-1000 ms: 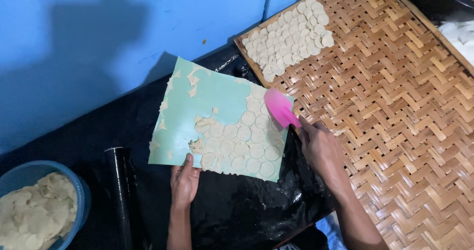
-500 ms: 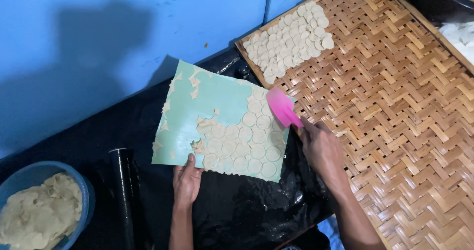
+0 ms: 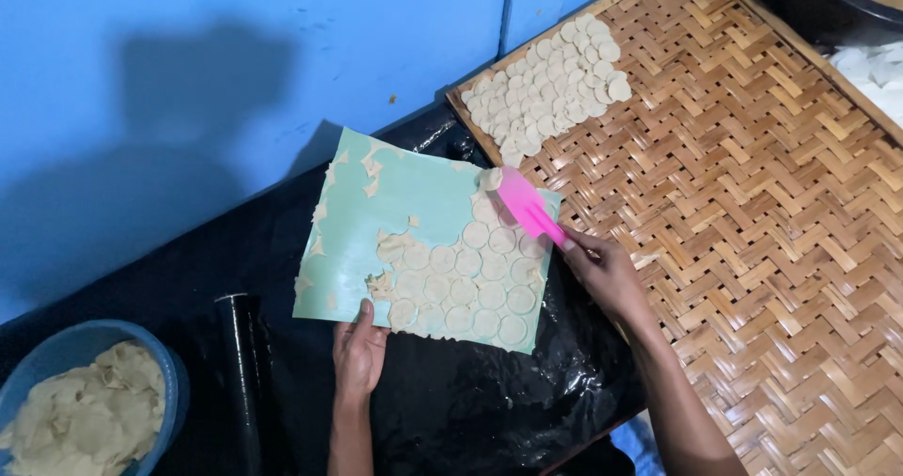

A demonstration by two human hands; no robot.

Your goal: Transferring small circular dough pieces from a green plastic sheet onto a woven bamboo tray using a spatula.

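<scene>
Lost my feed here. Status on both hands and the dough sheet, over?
Left hand pinning green mat edge. Right hand holds pink scraper at cut dough rounds. Nothing blocking woven tray.

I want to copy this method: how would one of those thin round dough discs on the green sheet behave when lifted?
The pale round dough discs look thin, so probably floppy and light. Ragged scraps suggest they tear easily. The pink plastic scraper hints they cling.
</scene>
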